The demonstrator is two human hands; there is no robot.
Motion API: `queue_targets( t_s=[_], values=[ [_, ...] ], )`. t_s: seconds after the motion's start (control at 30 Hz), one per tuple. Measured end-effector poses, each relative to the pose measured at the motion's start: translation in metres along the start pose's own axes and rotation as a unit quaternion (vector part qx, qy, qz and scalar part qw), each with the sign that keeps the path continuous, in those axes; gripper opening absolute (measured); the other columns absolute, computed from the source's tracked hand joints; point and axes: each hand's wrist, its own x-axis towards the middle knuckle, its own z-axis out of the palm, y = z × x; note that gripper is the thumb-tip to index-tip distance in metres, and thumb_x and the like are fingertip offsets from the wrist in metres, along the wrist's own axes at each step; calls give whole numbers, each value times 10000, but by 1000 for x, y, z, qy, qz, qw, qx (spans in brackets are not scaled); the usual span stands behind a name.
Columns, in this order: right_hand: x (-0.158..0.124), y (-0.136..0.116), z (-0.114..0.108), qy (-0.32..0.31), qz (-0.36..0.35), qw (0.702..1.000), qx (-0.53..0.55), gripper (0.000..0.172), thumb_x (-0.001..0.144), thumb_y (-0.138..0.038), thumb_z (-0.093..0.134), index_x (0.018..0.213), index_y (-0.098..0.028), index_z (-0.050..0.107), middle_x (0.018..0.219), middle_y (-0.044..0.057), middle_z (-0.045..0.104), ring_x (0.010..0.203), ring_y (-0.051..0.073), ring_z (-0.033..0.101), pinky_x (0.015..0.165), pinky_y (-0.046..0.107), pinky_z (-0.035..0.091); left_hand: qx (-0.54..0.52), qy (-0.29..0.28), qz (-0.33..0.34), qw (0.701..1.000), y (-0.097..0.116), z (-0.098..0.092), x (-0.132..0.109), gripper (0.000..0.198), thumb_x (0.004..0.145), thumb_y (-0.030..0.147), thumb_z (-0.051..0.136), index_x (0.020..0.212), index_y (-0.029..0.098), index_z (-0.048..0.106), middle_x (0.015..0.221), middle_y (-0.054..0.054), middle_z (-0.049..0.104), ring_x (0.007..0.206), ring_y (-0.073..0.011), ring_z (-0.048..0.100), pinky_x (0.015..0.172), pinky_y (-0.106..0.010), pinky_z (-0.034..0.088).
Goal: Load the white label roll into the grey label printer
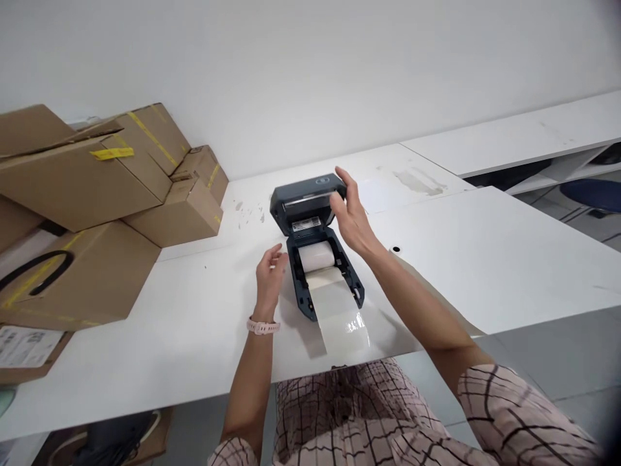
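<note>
A dark label printer (301, 304) stands on the white table with its lid (303, 191) raised. Inside lies a white label roll (317, 257), and its strip of labels (338, 317) runs out over the printer's front toward the table edge. My right hand (355, 223) grips the right side of the lid, thumb on the near edge and fingers behind. Beside the printer's left side is my left hand (270, 278), fingers apart and holding nothing. A pink watch band (262, 326) circles my left wrist.
Cardboard boxes (82, 181) with yellow tape are piled at the left. A small roll with a dark core (396, 250) lies right of the printer, partly behind my right forearm. The wall stands behind the table (485, 259); a dark blue seat (594, 193) is at far right.
</note>
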Motion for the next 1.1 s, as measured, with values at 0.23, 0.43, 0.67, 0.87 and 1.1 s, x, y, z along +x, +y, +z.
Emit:
queue_targets(
  t_s=[0.23,0.43,0.67,0.87,1.1],
  values=[
    [72,35,25,-3,-2,1000,-28,698,1066,-664,201,1658,-379,-33,1607,88,458,1410,332,532,1129,557,455,41,-84,-55,994,-22,5,-7,690,824,421,724,1426,140,540,721,59,488,686,-137,510,690,-278,420],
    [92,37,17,-16,-41,998,-52,756,1040,-683,313,1661,-314,89,1566,136,486,1403,382,508,1122,631,425,76,-91,-45,992,-27,7,-7,707,840,434,697,1460,158,502,732,60,457,690,-144,488,682,-272,389],
    [16,10,2,-196,-170,956,-135,533,953,-433,631,1441,-256,513,1239,111,720,1133,313,683,935,473,553,161,-77,-10,984,-21,9,-10,614,860,333,599,1442,148,535,717,39,520,674,-175,534,635,-290,384],
    [3,45,55,-425,-127,880,-171,1025,663,-390,869,1586,-273,438,1039,110,789,923,333,753,829,463,566,197,-81,2,977,-13,10,-10,593,831,253,553,1412,137,574,701,35,544,673,-180,545,648,-297,389],
    [25,37,-1,-448,-172,876,53,1001,686,-456,872,1582,-362,437,1212,17,770,951,227,755,827,343,601,176,-79,-10,981,-12,10,-10,586,828,283,576,1401,158,588,692,39,542,664,-175,539,635,-287,383]
  ],
)
